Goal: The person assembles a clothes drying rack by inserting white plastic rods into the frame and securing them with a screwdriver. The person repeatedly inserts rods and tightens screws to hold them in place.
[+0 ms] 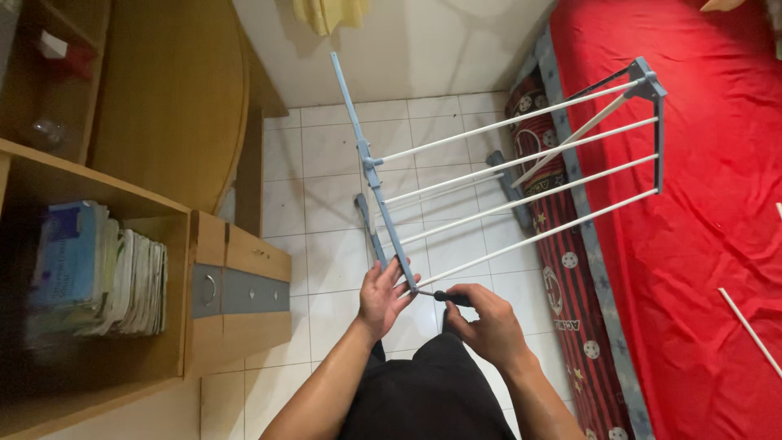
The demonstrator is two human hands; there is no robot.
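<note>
Gripping the lower end of a grey-blue side bar of a drying rack [521, 175] with the left hand [381, 297], fingers wrapped around the bar, just below centre of the frame. Pinching a dark-handled screwdriver [450, 298] in the right hand [487, 326], fingers closed narrow around the handle, tip touching the bar's bottom end. Spanning the middle to the upper right of the frame, white rods running between two grey-blue side bars, held tilted above a white tiled floor [326, 187]. Lying along the right edge, a red bed cover [717, 204]. Standing at the left, a wooden shelf [98, 195] holding stacked papers [98, 273].
</note>
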